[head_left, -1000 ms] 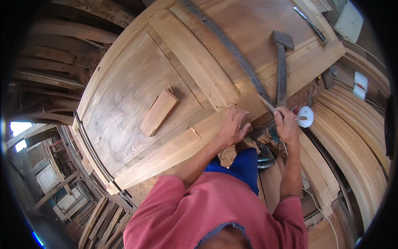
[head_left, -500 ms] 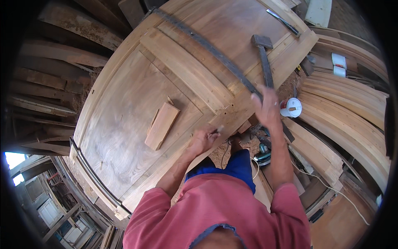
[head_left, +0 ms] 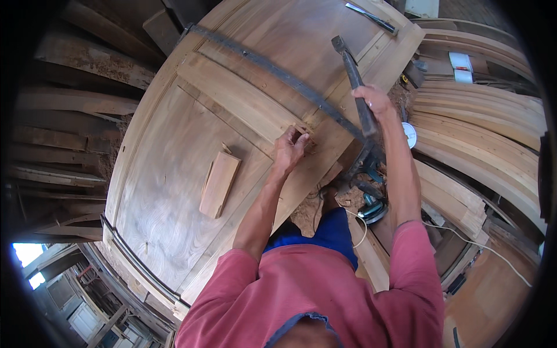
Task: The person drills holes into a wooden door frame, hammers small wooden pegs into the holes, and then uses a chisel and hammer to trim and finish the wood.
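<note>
Your right hand, loose near the mallet before, now wraps its handle, the head beyond your fingers. Your left hand has moved to the crosspiece, fingertips drawn together; whether they pinch anything is unclear.

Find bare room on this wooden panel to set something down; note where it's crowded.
Bare: between the wood block and the panel's left edge, barring small chips; also between the metal bar and the chisel. Crowded: around the left hand, the bar's near end, and the hammer in the right hand.
</note>
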Demonstrator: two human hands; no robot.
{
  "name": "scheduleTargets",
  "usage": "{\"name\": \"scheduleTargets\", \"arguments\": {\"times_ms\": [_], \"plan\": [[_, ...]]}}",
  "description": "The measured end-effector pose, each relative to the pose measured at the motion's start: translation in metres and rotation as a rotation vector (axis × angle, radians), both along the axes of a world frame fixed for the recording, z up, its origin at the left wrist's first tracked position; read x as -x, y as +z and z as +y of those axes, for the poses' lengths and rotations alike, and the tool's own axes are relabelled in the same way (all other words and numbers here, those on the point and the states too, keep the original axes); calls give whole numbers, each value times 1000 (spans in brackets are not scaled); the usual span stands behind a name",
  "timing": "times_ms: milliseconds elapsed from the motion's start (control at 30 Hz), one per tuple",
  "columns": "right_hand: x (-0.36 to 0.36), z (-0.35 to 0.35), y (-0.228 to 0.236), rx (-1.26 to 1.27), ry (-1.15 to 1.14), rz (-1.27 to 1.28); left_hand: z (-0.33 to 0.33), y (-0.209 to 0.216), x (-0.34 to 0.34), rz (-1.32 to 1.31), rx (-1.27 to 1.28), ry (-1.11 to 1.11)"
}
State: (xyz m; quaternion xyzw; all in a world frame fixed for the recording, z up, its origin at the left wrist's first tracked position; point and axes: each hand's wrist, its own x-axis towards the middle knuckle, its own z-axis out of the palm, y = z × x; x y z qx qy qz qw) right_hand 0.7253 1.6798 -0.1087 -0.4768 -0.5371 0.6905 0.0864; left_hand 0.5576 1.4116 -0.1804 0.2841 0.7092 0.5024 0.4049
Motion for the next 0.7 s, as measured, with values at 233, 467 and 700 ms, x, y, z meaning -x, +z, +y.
{"name": "scheduleTargets", "arguments": {"times_ms": [233,467,700], "plan": [[-53,-181,76,-852,-156,-153,3,-2,14,156,21,-90],[-53,-232,111,-572,-230,92,2,3,4,490,-188,-463],[-30,-252,85,-1073,-66,-66,4,-5,11,548,-287,-514]]}}
